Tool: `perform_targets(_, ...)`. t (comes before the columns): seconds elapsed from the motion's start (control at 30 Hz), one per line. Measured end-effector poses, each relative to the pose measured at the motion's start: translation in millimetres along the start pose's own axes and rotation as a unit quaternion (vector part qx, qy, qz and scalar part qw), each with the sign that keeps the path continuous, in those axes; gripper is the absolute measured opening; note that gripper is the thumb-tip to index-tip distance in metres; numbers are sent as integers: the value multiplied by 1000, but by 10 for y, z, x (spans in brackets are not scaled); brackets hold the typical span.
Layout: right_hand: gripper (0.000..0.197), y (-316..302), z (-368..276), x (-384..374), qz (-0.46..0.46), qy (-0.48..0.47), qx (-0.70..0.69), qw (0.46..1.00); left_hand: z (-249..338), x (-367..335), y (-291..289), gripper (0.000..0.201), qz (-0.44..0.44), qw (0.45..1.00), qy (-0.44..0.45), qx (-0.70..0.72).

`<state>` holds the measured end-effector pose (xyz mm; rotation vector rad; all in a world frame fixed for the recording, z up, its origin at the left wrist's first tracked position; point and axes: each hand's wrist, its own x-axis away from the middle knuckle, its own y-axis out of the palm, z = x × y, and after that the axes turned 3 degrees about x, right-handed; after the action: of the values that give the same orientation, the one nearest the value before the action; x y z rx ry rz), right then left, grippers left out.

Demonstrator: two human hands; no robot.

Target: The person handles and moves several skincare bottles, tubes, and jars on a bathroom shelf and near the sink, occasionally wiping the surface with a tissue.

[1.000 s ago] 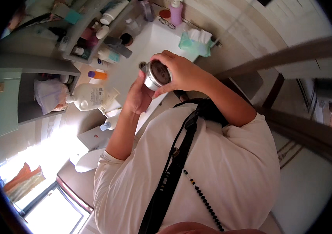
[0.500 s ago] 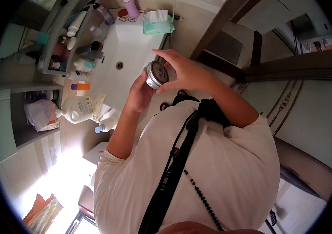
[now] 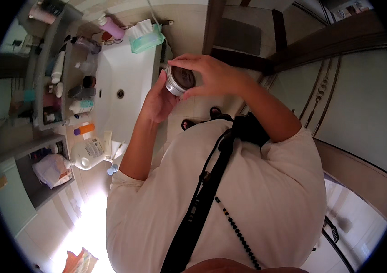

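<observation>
A round silver tin with a dark brown lid top (image 3: 183,78) is held up in front of me, tilted, beside the sink's edge. My left hand (image 3: 159,103) grips the tin's body from the left and below, its thumb along the side. Curved over the lid, my right hand (image 3: 209,75) has its fingers at the far rim and its thumb at the near right rim. Part of the left fingers is hidden behind the tin.
The white sink (image 3: 132,68) lies left of my hands. A green wipes pack (image 3: 147,41) and a purple bottle (image 3: 111,28) stand at its far edge. Several bottles line the left, with a large white pump bottle (image 3: 87,154) nearest. A grey shelf (image 3: 40,98) hangs above them.
My right hand has closed in on the tin, and its fingers now rest at the lid's rim. The view has turned, shifting the sink to the left.
</observation>
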<state>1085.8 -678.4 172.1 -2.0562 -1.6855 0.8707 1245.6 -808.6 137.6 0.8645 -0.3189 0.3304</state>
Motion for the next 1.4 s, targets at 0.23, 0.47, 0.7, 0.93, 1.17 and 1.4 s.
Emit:
perform_targets(0.23, 76, -418, 148, 143, 21, 67, 29, 997, -121, -404, 191, 53, -53, 995, 70, -56)
perform_targets(0.47, 72, -353, 495, 372, 39, 116, -60, 991, -348, -571, 262, 60, -20, 998, 50, -26)
perform_targets(0.7, 55, -79, 1183, 649, -80, 240, -407, 878, -545, -618, 18, 53, -28, 998, -44, 26)
perform_targets(0.93, 46, 736, 1968, 956, -31, 334, -487, 806, -1041, -707, -541, 62, 103, 980, -147, 86)
perform_targets(1.17, 45, 1927, 4164, 2528, -19, 575, -162, 801, -1790, -667, -1556, 65, 247, 949, -196, 20)
perform_targets(1.4, 48, 2983, 5125, 3432, 60, 685, 1, 726, -2375, -909, -2458, 51, 328, 931, -140, 72)
